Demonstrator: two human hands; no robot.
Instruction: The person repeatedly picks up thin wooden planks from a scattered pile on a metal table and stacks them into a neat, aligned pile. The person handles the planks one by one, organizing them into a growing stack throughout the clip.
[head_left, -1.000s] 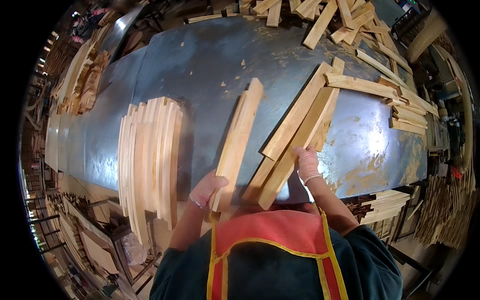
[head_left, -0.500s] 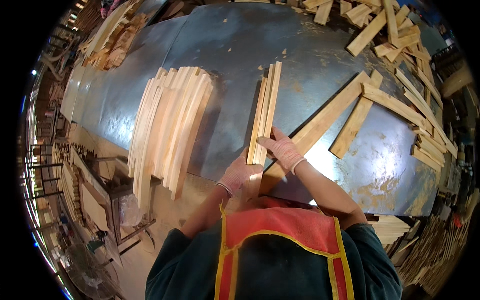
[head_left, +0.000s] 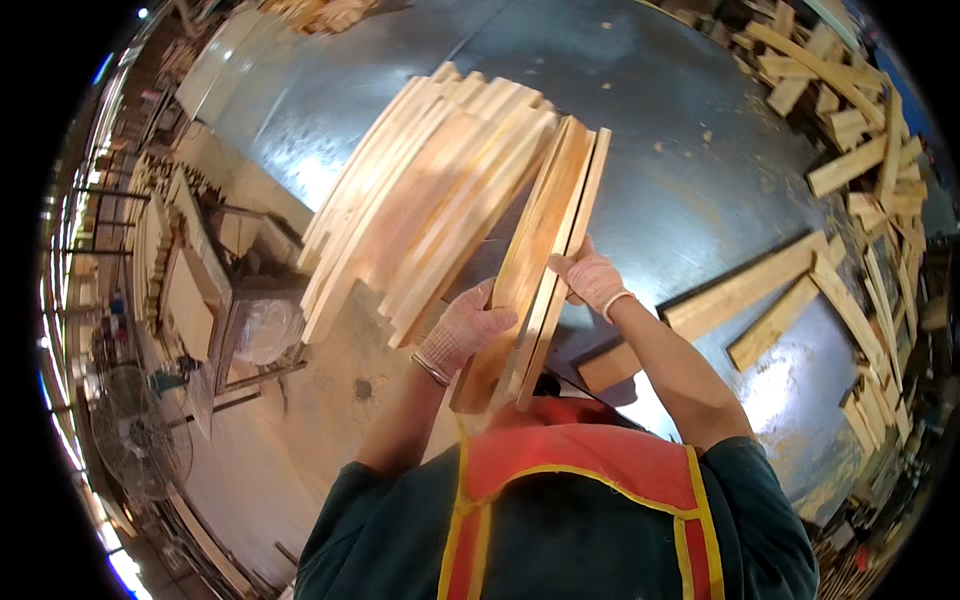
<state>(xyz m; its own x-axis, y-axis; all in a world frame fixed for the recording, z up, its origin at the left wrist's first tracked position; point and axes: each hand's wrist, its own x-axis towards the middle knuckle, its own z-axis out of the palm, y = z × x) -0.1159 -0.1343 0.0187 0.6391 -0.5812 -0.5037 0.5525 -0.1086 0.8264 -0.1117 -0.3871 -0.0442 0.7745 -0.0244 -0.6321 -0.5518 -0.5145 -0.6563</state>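
Between my gloved hands I hold a few long wooden slats (head_left: 545, 235), tilted away from me above the table's near edge. My left hand (head_left: 467, 330) grips the left slat, whose broad face is turned up, with the thumb across it. My right hand (head_left: 592, 279) closes round the narrower slats on the right, thumb on top. Just left of the held slats, a row of pale, slightly curved slats (head_left: 420, 185) stands on edge, packed side by side. Their near ends overhang the table edge.
The dark metal table (head_left: 640, 130) carries a few crossed boards (head_left: 770, 320) on the right. A heap of loose wood pieces (head_left: 850, 130) lies at the far right. A floor fan (head_left: 140, 430) and a metal-framed stand (head_left: 225, 340) are on the left.
The held slats have spread apart, and the left one now shows its broad face. My view has swung left, so the packed row appears nearer to the held slats.
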